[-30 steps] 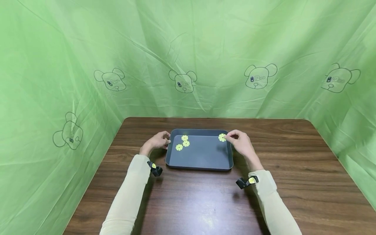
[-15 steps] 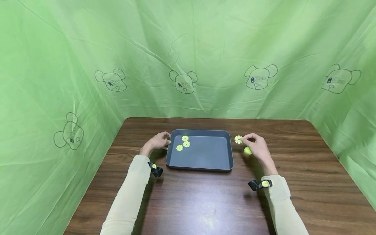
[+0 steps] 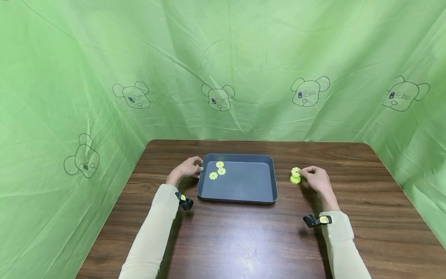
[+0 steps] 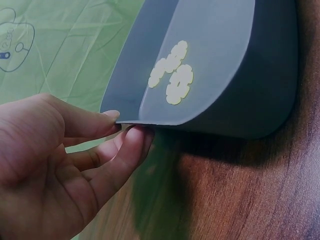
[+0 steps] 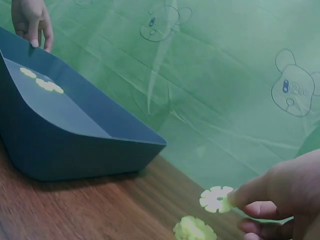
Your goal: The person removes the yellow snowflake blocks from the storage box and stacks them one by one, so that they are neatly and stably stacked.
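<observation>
My left hand pinches the left rim of a dark grey baking tray, thumb on the inner side and fingers outside in the left wrist view. Three pale yellow, flower-shaped discs with notched edges lie at the tray's left end. To the right of the tray, my right hand holds one more yellow flower-shaped disc between thumb and fingertips. Just below that disc, a small pile of the same yellow discs sits on the wooden table.
The brown wooden table reaches to a green cloth backdrop with printed bear faces at the back and sides. The tray's raised walls stand between the two hands.
My right hand has lifted a yellow flower-shaped disc from the tray's right end and carried it right, over the rim, to above the pile. My left hand has stayed at the tray's rim.
</observation>
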### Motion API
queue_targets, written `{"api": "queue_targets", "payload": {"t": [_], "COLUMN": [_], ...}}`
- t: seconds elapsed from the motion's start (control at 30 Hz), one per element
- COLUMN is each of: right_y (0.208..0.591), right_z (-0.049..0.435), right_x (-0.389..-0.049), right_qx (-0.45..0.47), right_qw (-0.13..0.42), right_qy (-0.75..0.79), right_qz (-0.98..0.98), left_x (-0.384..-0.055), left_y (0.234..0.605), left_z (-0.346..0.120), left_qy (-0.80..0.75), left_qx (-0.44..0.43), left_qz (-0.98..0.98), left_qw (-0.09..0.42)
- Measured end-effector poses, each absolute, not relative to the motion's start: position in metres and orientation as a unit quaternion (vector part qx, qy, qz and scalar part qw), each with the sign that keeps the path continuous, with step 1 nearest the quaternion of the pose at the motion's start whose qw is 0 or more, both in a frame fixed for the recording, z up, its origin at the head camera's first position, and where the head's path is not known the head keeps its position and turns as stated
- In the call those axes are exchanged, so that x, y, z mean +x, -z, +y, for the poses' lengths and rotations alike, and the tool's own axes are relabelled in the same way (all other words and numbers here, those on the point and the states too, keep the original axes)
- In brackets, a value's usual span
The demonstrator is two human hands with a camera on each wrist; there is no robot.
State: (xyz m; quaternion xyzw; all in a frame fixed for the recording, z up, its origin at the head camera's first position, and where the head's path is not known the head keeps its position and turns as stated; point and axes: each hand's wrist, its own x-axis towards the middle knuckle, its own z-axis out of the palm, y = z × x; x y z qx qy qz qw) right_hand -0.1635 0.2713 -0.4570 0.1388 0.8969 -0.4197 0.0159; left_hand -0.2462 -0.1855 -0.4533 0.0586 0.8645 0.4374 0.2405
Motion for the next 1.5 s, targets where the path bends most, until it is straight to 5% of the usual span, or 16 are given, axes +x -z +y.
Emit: {"api": "queue_targets", "payload": {"t": [0.3, 0.8, 1.5], "right_y": [0.466, 0.472, 0.465], "right_z": [0.278, 0.278, 0.264], "right_x": [-0.164, -0.166, -0.169], "right_qx": [0.147, 0.164, 0.132], "right_qw": [0.063, 0.058, -0.031], "right_qy": [0.417, 0.390, 0.385], "right_qz": [0.895, 0.904, 0.913], "left_x": [-0.243, -0.244, -0.244], "left_y": [0.449, 0.451, 0.449], "left_z": [-0.185, -0.186, -0.184], "left_qy": [-0.444, -0.435, -0.428], "left_qx": [0.056, 0.053, 0.048], "left_qz": [0.860, 0.867, 0.871], "left_qw": [0.245, 0.239, 0.239]}}
